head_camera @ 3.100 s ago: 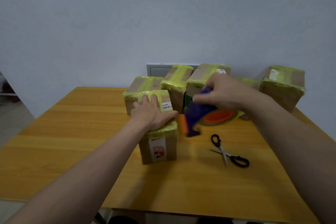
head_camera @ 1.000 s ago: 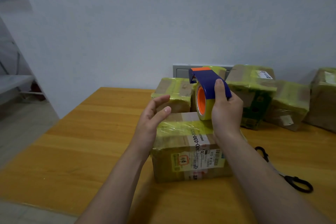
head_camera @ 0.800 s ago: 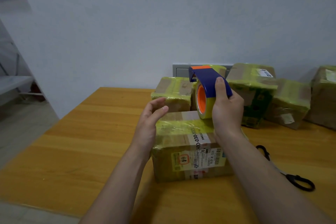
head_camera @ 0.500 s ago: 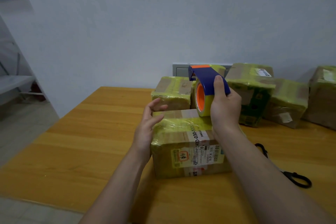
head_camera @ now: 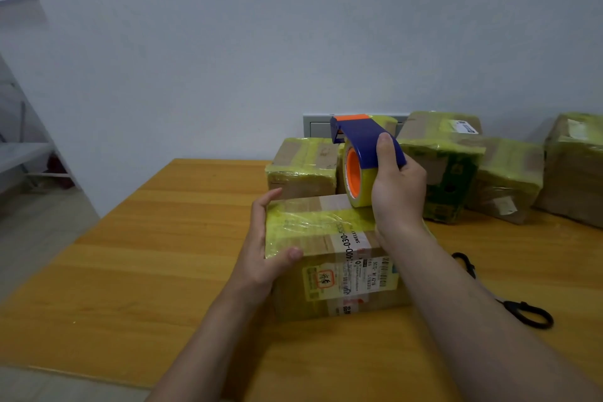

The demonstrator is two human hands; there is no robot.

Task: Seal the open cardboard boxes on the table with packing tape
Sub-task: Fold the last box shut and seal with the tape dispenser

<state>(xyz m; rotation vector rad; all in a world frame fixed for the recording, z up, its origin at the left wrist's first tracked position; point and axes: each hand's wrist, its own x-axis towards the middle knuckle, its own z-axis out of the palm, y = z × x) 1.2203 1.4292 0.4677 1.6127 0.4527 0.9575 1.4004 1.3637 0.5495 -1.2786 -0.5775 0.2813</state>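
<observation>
While left hand (head_camera: pixel 261 254) grips box (head_camera: pixel 326 235) edge, dispenser (head_camera: pixel 362 153) atop.

Behind and above the left hand's fingers (head_camera: pixel 266 202) stands a plain pale grey wall (head_camera: pixel 293 26), lit softly and evenly. Low on it, up and to the right of those fingers, is a grey rect. panel (head_camera: pixel 318 126), partly hidden. Under the fingers is a yellow-orange wooden table (head_camera: pixel 146 254). Far left of the fingers: grey floor (head_camera: pixel 39 232) w/ some pale furniture (head_camera: pixel 23 157), too blurred to identify.
</observation>
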